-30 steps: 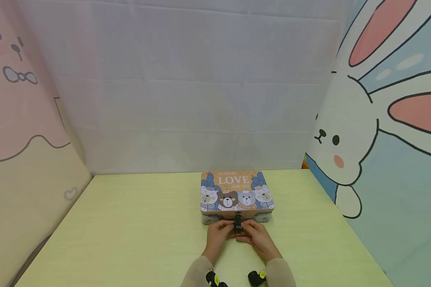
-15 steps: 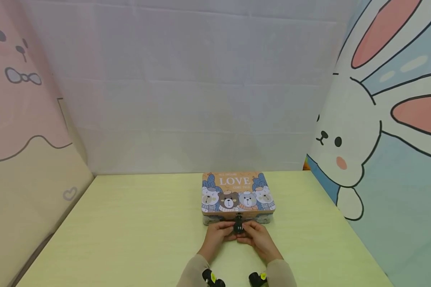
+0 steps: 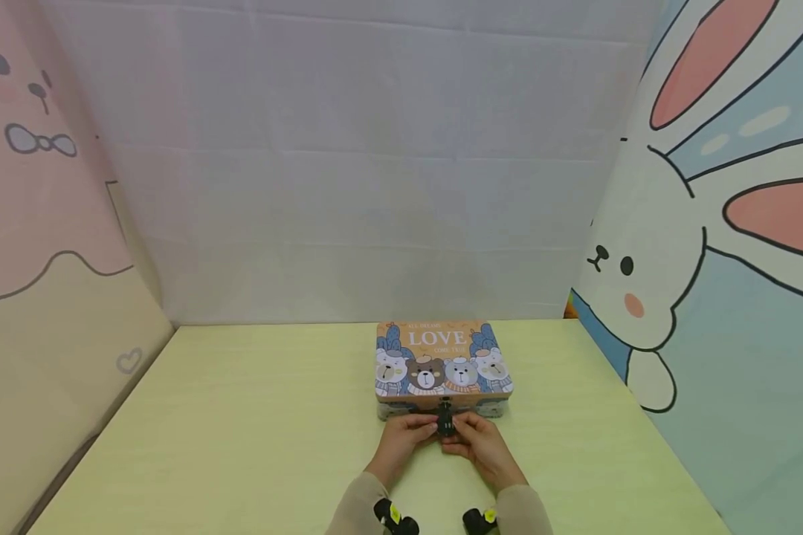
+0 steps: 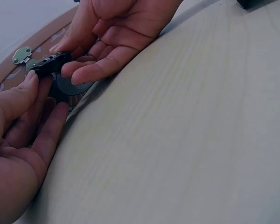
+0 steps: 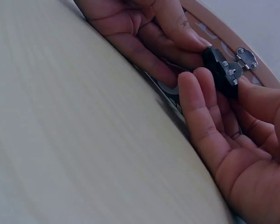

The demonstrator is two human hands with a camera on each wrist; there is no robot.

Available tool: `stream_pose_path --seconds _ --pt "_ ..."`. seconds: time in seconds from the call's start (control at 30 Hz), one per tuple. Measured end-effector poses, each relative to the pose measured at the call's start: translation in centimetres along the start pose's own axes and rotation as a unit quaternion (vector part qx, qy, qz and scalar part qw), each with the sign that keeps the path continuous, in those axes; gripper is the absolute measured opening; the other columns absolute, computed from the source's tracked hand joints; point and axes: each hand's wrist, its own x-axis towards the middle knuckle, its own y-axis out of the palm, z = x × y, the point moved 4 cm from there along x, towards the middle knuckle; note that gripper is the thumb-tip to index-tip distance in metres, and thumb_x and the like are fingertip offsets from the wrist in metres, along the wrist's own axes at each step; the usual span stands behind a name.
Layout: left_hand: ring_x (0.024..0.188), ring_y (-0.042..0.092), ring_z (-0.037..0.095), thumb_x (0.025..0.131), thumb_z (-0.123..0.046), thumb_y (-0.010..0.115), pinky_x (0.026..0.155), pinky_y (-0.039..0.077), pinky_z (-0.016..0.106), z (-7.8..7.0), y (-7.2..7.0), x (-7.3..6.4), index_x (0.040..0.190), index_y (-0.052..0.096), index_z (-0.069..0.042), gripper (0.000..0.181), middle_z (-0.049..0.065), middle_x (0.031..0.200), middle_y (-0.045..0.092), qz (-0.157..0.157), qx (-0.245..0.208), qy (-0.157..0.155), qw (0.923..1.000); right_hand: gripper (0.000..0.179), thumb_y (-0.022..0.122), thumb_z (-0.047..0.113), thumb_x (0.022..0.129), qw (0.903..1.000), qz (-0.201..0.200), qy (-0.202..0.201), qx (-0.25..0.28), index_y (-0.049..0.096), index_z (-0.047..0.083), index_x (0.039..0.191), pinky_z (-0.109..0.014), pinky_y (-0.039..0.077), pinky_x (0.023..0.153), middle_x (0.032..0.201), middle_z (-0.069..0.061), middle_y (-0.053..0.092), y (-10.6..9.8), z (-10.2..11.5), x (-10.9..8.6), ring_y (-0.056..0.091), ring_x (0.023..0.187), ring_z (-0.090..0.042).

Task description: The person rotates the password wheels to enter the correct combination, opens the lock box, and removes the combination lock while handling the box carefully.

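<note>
A black combination padlock [image 3: 445, 420] with small silver number dials hangs at the front clasp [image 5: 246, 59] of a tin box [image 3: 444, 364] printed with bears and the word LOVE. My left hand [image 3: 401, 441] pinches one side of the padlock between thumb and fingers. On its other side, my right hand [image 3: 483, 446] grips it the same way, thumb near the dials. Both hands sit close to the box's front wall. In the left wrist view the padlock [image 4: 51, 64] lies tilted between the two thumbs. Its shackle is mostly hidden, so I cannot tell whether it is locked.
The box stands toward the back of a pale yellow-green table [image 3: 261, 423]. A white cloth [image 3: 348, 163] hangs behind it. Printed panels with a rabbit [image 3: 649, 267] and a pink figure flank the table. Black wrist cameras [image 3: 479, 520] sit by the sleeves.
Both hands stay on the padlock with only slight finger shifts. The left forearm has moved a little to the left. The box has not visibly moved on the table.
</note>
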Motion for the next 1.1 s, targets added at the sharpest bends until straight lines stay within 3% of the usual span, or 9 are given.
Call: stream_pose_path --seconds 0.3,0.6,1.1 --pt "0.080 0.065 0.011 0.088 0.010 0.068 0.076 0.059 0.028 0.0 0.1 0.7 0.105 0.066 0.020 0.021 0.010 0.097 0.071 -0.011 0.009 -0.028 0.9995 0.017 0.046 -0.001 0.103 1.0000 -0.006 -0.007 0.000 0.061 0.000 0.094 -0.033 0.061 0.075 0.093 -0.011 0.062 0.0 0.2 0.0 0.067 0.075 -0.017" --pt "0.078 0.065 0.013 0.087 0.011 0.068 0.075 0.060 0.031 0.0 0.3 0.7 0.104 0.066 0.021 0.020 0.010 0.094 0.070 -0.023 0.007 -0.039 0.9989 0.019 0.043 -0.005 0.103 0.9996 -0.027 -0.008 0.002 0.060 -0.001 0.094 -0.032 0.061 0.075 0.092 -0.012 0.061 0.1 0.0 0.0 0.067 0.073 -0.016" --pt "0.075 0.067 0.015 0.088 0.011 0.067 0.071 0.061 0.032 -0.3 0.3 0.4 0.105 0.066 0.021 0.020 0.018 0.094 0.071 -0.030 -0.031 -0.053 0.9977 0.019 0.043 -0.006 0.102 0.9969 -0.073 -0.027 0.017 0.059 -0.004 0.093 -0.033 0.061 0.073 0.092 -0.013 0.060 1.1 -0.2 -0.5 0.068 0.074 -0.016"
